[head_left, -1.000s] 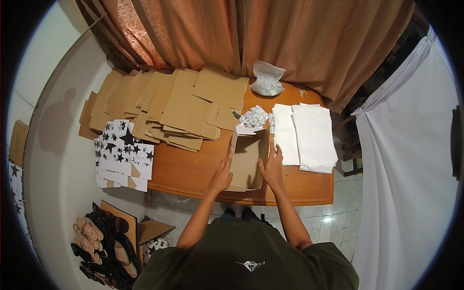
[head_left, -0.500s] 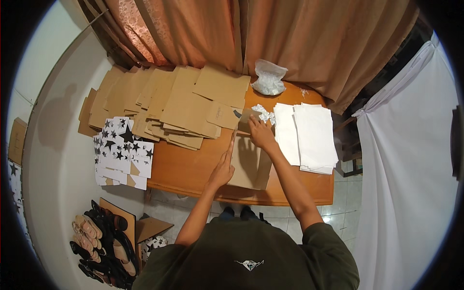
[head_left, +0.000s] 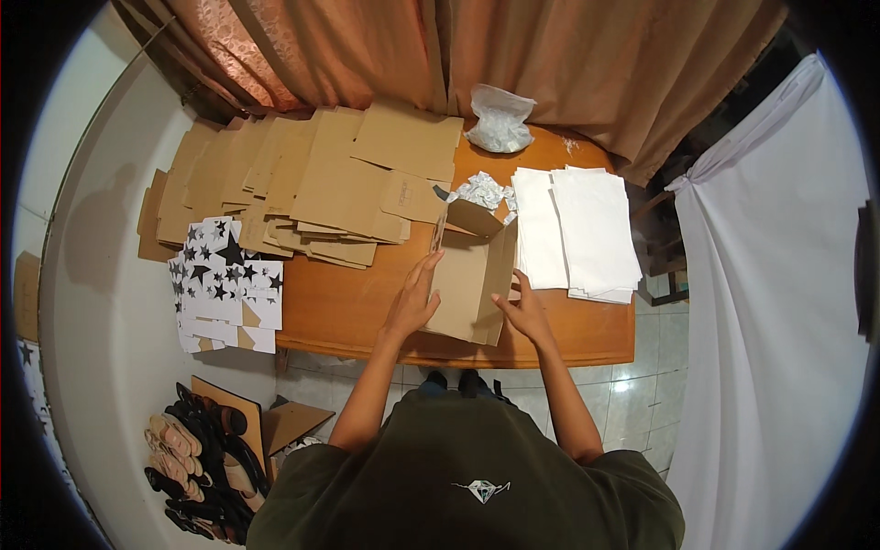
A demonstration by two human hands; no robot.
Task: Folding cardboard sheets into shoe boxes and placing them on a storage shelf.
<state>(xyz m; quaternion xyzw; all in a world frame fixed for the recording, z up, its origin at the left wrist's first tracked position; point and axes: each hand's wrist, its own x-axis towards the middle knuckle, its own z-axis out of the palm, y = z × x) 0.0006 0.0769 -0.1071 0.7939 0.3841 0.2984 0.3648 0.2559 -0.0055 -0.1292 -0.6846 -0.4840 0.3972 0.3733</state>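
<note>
A partly folded brown cardboard box (head_left: 460, 286) lies near the table's front edge, its side walls and far end raised. My left hand (head_left: 415, 298) holds its left wall, fingers stretched along the outside and thumb toward the inside. On the opposite side, my right hand (head_left: 525, 310) grips the right wall, with the thumb over the top edge and the fingers outside. Just beyond the box's far end sits a heap of crumpled silver-white wrappers (head_left: 480, 191). Part of each hand's grip is hidden by the walls.
Overlapping flat cardboard pieces (head_left: 316, 183) cover the table's left and back. Star-printed sheets (head_left: 229, 289) lie at the left corner, white paper stacks (head_left: 596, 234) at the right. A clear plastic bag (head_left: 501, 124) stands at the back. Shoes (head_left: 206, 458) fill the floor's left side.
My right hand has left the box's far end and come back to its right wall. The far end and right wall now show upright. My left hand stays on the left wall.
</note>
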